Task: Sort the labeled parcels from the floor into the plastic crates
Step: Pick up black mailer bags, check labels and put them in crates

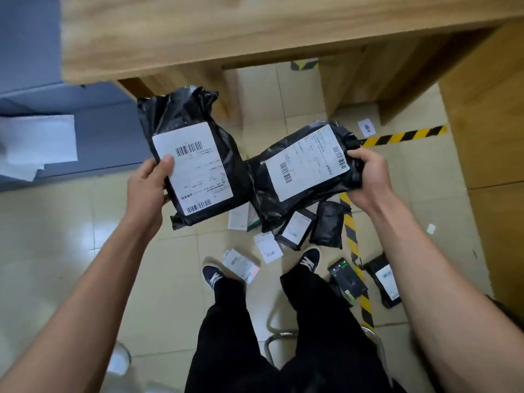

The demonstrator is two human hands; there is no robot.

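Head view: your hands hold two parcels just below the worktop (198, 32) edge, above open floor (71, 236). Your left hand (150, 185) grips the upright black parcel (192, 165); your right hand (365, 177) clutches the tilted parcel (306, 171). Small parcels (295, 228) lie below.

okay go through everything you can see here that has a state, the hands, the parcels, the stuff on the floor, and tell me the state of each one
Left hand: grips the left black parcel, thumb on its label.
Right hand: grips the right black parcel by its end.
Left black parcel: held up, label facing the camera.
Right black parcel: held up, tilted, label facing the camera.
Small black parcels: lying on the floor by the feet.
White parcels: lying on the floor.
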